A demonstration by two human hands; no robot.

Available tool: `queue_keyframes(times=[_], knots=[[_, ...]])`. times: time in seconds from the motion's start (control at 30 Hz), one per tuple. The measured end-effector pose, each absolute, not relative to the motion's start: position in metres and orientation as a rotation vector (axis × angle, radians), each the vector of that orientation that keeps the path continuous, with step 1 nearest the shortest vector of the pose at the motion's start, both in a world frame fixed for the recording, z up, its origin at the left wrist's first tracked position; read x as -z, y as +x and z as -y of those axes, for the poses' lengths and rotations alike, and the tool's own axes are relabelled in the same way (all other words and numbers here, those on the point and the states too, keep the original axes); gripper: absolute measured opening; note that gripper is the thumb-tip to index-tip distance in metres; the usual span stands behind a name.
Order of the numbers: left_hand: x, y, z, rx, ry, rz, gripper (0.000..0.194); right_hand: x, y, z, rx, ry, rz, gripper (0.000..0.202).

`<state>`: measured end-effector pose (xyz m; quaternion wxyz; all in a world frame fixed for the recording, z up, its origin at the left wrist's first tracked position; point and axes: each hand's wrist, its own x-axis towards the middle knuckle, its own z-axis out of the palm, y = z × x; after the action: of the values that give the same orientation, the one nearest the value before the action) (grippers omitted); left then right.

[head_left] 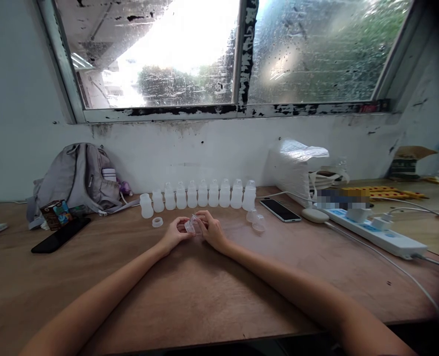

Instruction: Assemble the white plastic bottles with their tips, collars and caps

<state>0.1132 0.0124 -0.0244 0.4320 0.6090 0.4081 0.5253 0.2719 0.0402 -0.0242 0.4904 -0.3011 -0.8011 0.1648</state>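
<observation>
My left hand (176, 236) and my right hand (214, 231) meet above the table, fingers closed around a small clear baby bottle top piece (190, 226). Its exact shape is partly hidden by the fingers. Just behind them stands a row of several frosted baby bottles (203, 197), most with clear domed tops. The leftmost bottle (146, 207) has no dome on it. A translucent collar ring (157, 222) lies on the table left of my left hand. To the right of my right hand lie clear round caps (258, 226).
A grey backpack (79, 178), a small box (57, 214) and a black phone (61, 236) are at the left. On the right are another phone (281, 210), a white puck-like device (315, 215), a power strip (375, 232) with cables and a white bag (291, 165).
</observation>
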Motion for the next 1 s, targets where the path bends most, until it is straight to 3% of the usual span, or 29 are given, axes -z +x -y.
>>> queue_keyframes(times=[0.27,0.53,0.7,0.83,1.0], knots=[[0.026,0.115,-0.012,-1.370,1.562,-1.006,0.041,0.019,0.277,-0.027,-0.311,-0.582,2.266,0.028],[0.025,0.114,-0.012,-1.366,1.790,-1.090,0.040,0.025,0.273,-0.040,-0.314,-0.709,1.924,0.018],[0.018,0.114,-0.006,-1.331,1.998,-1.192,0.038,0.023,0.274,-0.048,-0.761,-0.727,1.968,0.028],[0.014,0.117,0.002,-1.324,2.245,-1.239,0.037,0.024,0.275,-0.055,-1.241,-0.734,1.936,0.023],[0.018,0.118,0.004,-1.321,2.557,-1.165,0.037,0.026,0.275,-0.058,-1.319,-0.735,1.917,0.017]])
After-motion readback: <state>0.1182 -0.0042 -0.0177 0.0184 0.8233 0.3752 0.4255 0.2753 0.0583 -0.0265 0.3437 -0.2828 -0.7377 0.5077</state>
